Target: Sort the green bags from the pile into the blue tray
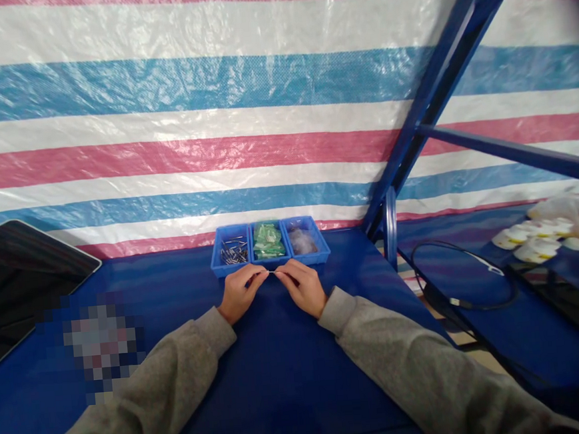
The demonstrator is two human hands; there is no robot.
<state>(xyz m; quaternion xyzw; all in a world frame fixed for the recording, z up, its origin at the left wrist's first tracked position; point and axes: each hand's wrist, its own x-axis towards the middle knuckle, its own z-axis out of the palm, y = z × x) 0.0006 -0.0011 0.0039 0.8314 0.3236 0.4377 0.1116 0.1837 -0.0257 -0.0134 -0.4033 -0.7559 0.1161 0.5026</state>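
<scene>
My left hand (240, 291) and my right hand (301, 286) meet over the table, fingertips pinched. Between them runs a short, thin, pale rod-like piece (271, 272), gripped at one end by each hand; its exact kind is too small to tell. Just beyond my fingers stand three joined blue bins. In the left bin (214, 263) lie several slim silvery metal pieces (235, 251). Green packets (268, 239) fill the middle bin, and the right bin (326, 247) holds a translucent, cloudy mass (302, 241).
The bins stand on a blue table (283, 385) against a striped plastic sheet (189, 158). A dark screen (19, 285) and a pixelated patch (101, 339) are at left. To the right are a blue metal frame (426, 106), a black cable (469, 306) and white-and-yellow items (537, 247).
</scene>
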